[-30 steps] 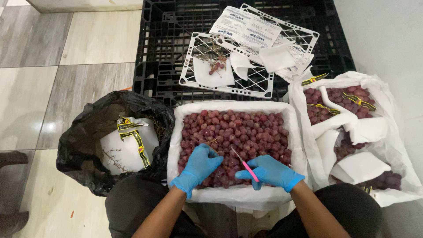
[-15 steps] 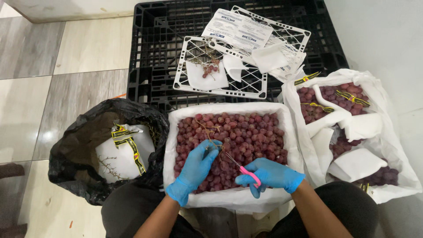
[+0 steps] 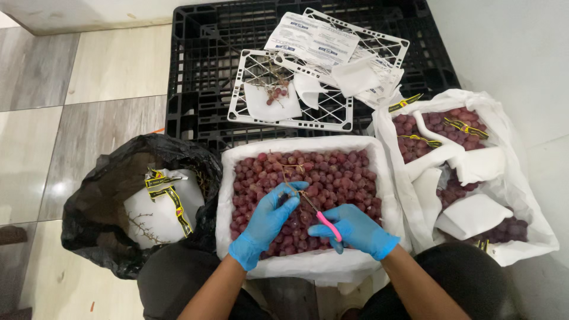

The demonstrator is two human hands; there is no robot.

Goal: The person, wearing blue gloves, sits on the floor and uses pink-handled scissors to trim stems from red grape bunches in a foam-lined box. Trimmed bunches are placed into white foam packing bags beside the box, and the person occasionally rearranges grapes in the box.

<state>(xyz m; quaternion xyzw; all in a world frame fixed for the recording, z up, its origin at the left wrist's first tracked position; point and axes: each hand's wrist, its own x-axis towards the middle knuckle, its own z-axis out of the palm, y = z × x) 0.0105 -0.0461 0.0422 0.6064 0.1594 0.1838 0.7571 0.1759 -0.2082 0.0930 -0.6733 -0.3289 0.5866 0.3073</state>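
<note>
From my feed I see a floor of large grey and beige stone-look tiles (image 3: 89, 118) with thin pale grout lines — softly lit, with a faint sheen and no hard shadows. A black plastic pallet (image 3: 201, 71) with an open grid top lies flat on the tiles at the upper middle, and a plain white wall (image 3: 510, 53) runs down the right side. Along the top left edge I can make out a pale baseboard strip (image 3: 89, 13) — slightly scuffed.
</note>
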